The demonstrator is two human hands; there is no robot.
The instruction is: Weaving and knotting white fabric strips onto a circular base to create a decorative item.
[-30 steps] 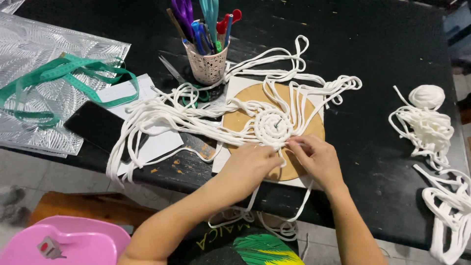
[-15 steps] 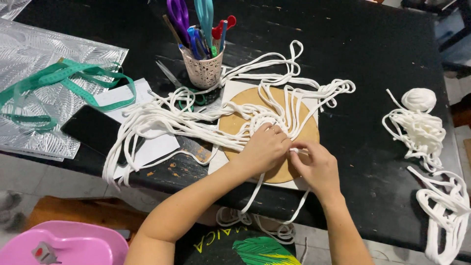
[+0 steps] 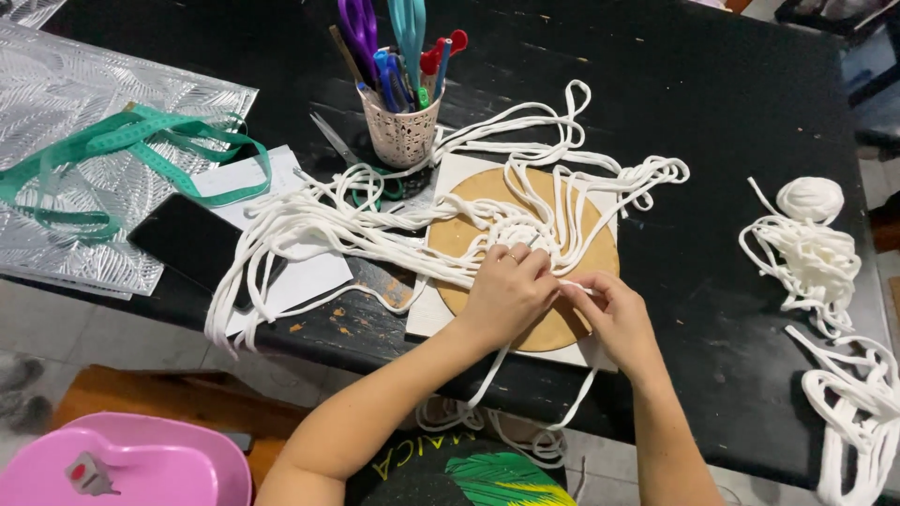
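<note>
- Left hand (image 3: 507, 295): palm down on the round wooden board (image 3: 469, 234), fingers curled and pinching white cord (image 3: 375, 239) just below the coiled cord centre (image 3: 518, 230); a ring shows on one finger.
- Right hand (image 3: 614, 314): fingers bent, thumb and forefinger closed on a strand of the same cord, fingertips touching those of the left hand at the board's lower middle.
- Coiled cord centre: a small white spiral lying on the board, just above both hands; strands fan out from it to the left, upward and to the right, and several hang over the table's near edge below the hands.
- Round wooden board: tan disc resting on a pale square sheet (image 3: 427, 314), near the front edge of the black table (image 3: 712, 122).
- Perforated cup (image 3: 401, 136): stands upright just behind the board's left side, holding scissors with purple and teal handles, pens and a red-tipped tool.
- Loose scissors (image 3: 330, 139): lying on the table just left of the cup.
- Green measuring tape (image 3: 141, 141): looped over an embossed silver sheet (image 3: 56, 112) at far left.
- Black phone (image 3: 183, 242) and white paper (image 3: 305, 276): beneath the left-hand strands.
- Spare cord heap (image 3: 811, 244): a small ball and tangle, well apart at the right.
- Pink plastic object (image 3: 159, 464): below the table, lower left.
</note>
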